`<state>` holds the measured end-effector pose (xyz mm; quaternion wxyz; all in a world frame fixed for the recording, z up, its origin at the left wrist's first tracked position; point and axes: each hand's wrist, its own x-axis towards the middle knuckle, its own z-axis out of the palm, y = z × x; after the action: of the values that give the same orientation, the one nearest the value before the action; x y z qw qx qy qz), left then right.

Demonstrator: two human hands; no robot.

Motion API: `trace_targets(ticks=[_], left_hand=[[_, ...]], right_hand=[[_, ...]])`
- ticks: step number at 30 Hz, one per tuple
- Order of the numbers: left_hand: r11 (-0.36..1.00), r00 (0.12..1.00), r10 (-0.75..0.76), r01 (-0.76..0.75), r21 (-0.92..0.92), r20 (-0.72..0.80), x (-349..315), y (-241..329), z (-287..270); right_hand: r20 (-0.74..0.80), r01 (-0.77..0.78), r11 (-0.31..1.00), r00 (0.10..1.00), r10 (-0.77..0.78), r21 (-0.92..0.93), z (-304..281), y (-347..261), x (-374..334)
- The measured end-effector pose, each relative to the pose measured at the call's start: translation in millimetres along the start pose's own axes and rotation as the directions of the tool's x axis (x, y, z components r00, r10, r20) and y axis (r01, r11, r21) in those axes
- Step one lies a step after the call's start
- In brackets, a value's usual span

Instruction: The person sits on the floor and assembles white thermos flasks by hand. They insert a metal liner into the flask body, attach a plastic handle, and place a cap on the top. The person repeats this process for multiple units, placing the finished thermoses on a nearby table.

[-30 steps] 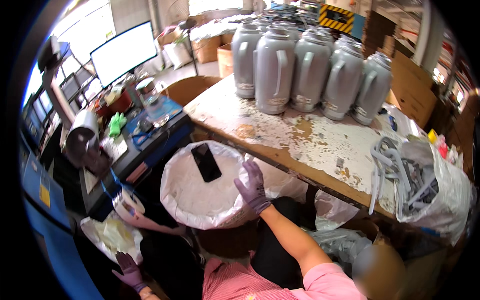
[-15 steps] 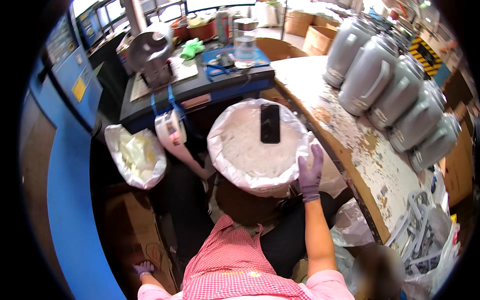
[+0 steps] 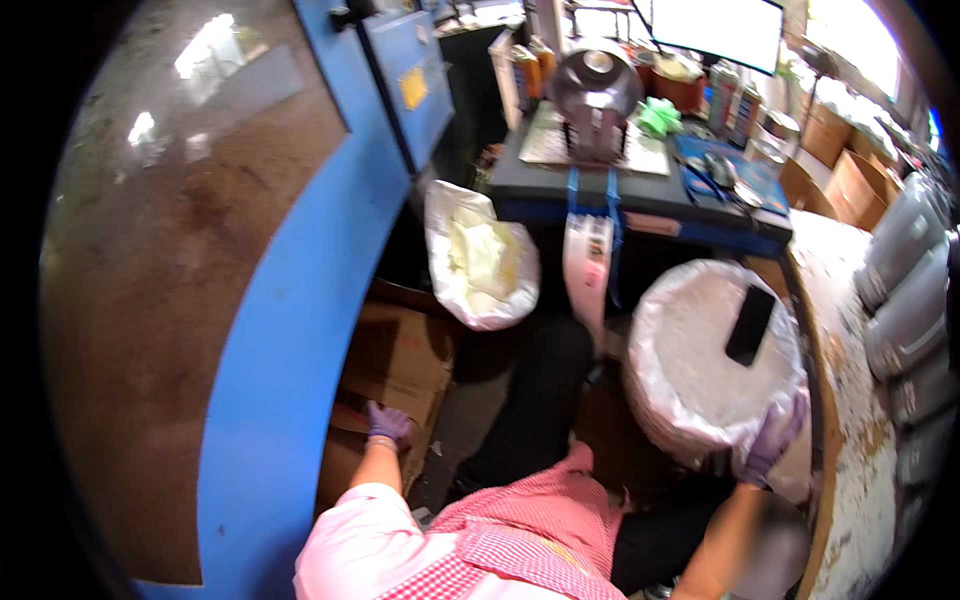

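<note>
My left hand (image 3: 388,422), in a purple glove, is low beside a cardboard box (image 3: 405,345) on the floor. Its small visible fingers look apart, with nothing seen in them; whether they touch the cardboard I cannot tell. My right hand (image 3: 773,440), gloved alike, lies with fingers stretched out against the near right rim of a round tub (image 3: 655,415) lined with a white bag. Pale, whitish material (image 3: 695,345) fills the tub; its kind is unclear. A black phone (image 3: 750,325) lies on top of it.
A blue machine (image 3: 300,270) stands left. Behind the white-lined bin (image 3: 520,295) is a dark bench (image 3: 540,178) with a grey vessel (image 3: 597,95), a green cloth (image 3: 659,117) and a water container (image 3: 763,160). Grey jugs (image 3: 915,320) line the worn table (image 3: 860,480) at right.
The view has swung left, so the tub and jugs appear farther right. My left hand shows higher, by the cardboard box. My right hand stays at the tub's rim.
</note>
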<state>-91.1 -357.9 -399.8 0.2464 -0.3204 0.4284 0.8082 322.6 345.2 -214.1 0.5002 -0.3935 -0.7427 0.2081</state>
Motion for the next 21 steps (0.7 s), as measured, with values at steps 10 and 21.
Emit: trace_targets(ticks=[10, 21], left_hand=[[0.997, 0.959, 0.025, -0.045, -0.064, -0.283, -43, -23, 25], [0.975, 0.959, -0.009, -0.054, -0.216, -0.282, -47, -8, -14]], right_hand=[[-0.046, 0.006, 0.985, 0.999, -0.014, -0.172, 13, 2, 2], [-0.094, -0.01, 0.991, 0.996, -0.002, -0.131, 26, 15, 3]])
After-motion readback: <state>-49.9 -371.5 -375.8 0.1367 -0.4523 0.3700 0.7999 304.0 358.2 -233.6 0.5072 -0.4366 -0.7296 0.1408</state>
